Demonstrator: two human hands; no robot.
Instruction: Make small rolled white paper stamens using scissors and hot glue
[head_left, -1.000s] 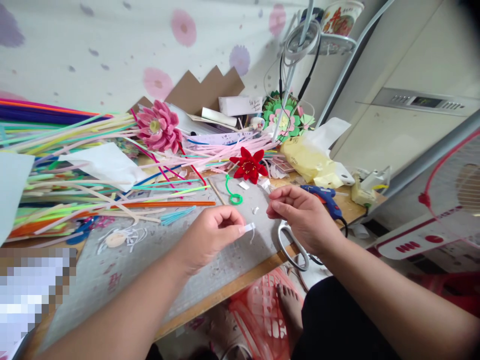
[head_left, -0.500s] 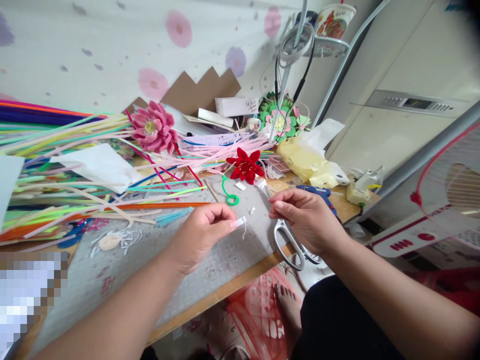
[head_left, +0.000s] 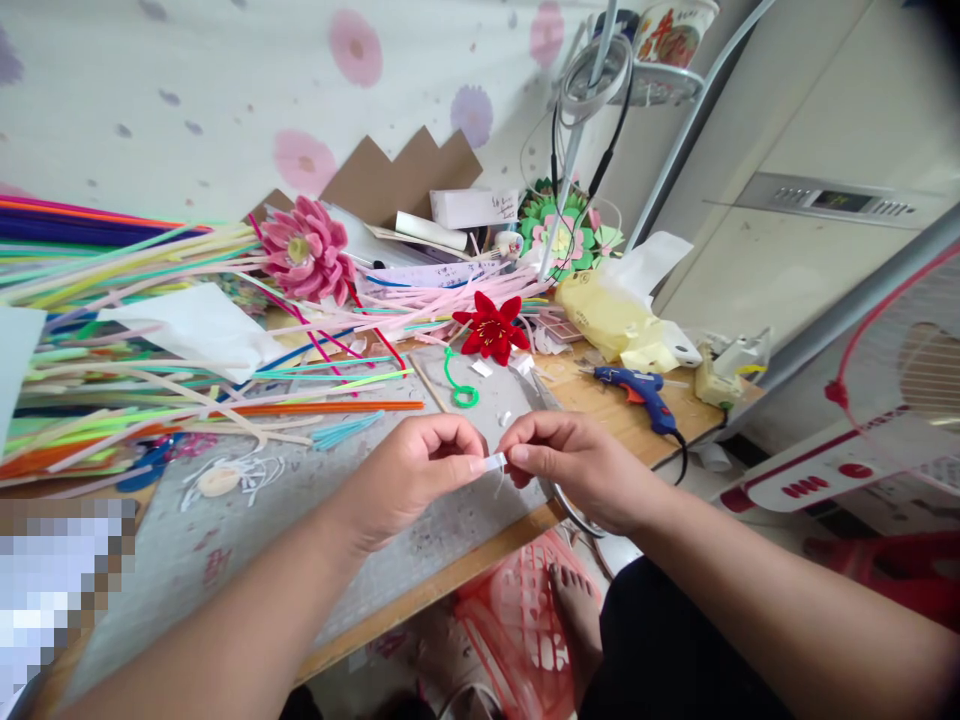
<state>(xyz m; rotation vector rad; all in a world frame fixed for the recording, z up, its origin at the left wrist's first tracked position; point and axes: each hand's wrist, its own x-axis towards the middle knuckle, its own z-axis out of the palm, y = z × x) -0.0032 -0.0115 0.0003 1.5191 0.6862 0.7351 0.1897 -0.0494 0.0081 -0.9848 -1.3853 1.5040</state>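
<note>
Between the fingertips of my left hand [head_left: 420,475] is a small white strip [head_left: 494,462], with a thin white thread-like tail hanging from it. My right hand [head_left: 581,460] meets it from the other side, thumb and forefinger pinched at the strip's right end. Both hands hover over the grey cutting mat [head_left: 420,560]. Just beyond the fingers lie a curled green pipe cleaner [head_left: 464,397] and a red pipe-cleaner flower [head_left: 493,328]. Scissors [head_left: 574,512] lie under my right hand, mostly hidden by it.
Bundles of coloured pipe cleaners [head_left: 187,400] cover the left side. A pink flower [head_left: 306,250] stands behind them. To the right are a blue glue gun [head_left: 637,390] with its cord, a yellow plastic bag [head_left: 607,310] and a power strip [head_left: 727,370]. A red stool [head_left: 517,610] is below the table edge.
My right hand has moved left and down to the white strip, pinching its free end. My left hand shifted slightly right and down. The glue gun has come into fuller view.
</note>
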